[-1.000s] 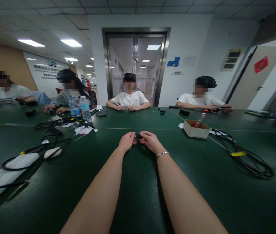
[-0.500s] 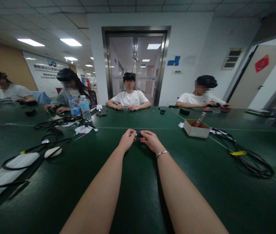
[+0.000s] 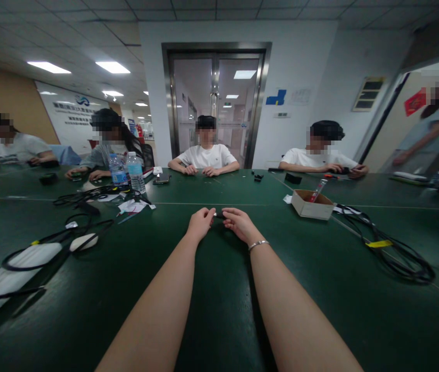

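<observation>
Between my two hands is a small dark object with a shiny, metallic-looking end point(image 3: 219, 215), too small to name for certain. My left hand point(image 3: 203, 223) pinches its shiny left end with thumb and forefinger. On the right, the fingers of my right hand point(image 3: 237, 222) are closed on its dark end. Both hands are over the green table point(image 3: 219, 289), forearms stretched forward. A silver bracelet point(image 3: 259, 244) circles my right wrist.
On the right are an open cardboard box point(image 3: 313, 209) and a coiled black cable point(image 3: 401, 258). To the left lie a white power strip point(image 3: 21, 274) with black cord, paper scraps point(image 3: 132, 206) and two water bottles point(image 3: 136, 173). Several people sit across the table; another person point(image 3: 424, 134) stands at right.
My left hand has shifted very slightly left and down, still pinching the small object. A person has come into view by the door on the right.
</observation>
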{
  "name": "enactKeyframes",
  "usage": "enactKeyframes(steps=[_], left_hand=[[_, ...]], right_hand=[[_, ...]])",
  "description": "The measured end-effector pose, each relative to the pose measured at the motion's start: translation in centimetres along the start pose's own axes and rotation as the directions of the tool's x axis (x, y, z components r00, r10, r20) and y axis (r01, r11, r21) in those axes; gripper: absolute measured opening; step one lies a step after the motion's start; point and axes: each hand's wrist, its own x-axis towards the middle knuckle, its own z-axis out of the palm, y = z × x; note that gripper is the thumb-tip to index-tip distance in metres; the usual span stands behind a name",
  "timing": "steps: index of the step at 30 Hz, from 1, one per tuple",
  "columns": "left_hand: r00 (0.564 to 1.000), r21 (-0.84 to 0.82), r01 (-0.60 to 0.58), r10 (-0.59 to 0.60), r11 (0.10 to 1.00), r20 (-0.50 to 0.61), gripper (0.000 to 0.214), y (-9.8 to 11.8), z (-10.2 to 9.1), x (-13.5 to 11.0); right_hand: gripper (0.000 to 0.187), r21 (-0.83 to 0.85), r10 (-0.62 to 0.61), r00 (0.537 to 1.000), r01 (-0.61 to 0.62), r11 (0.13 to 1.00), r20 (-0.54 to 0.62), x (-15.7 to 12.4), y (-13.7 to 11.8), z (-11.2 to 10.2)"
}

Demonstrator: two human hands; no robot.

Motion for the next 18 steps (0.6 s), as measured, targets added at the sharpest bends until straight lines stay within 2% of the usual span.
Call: enactKeyframes(steps=[6,18], left_hand=[[0.998,0.260,-0.037,0.051,0.965,-0.046,0.057,1.1,-0.5,-0.6],[0.996,0.221,0.067,-0.053,0.973,-0.067,0.057,1.0,-0.7,-0.4]], right_hand=[[0.016,-0.023,-0.004,1.000,0.004,1.000,0.024,-0.1,0.0,0.2],[0.017,-0.017,0.006,0.996,-0.005,1.000,0.091,-0.2,-0.1,0.1]])
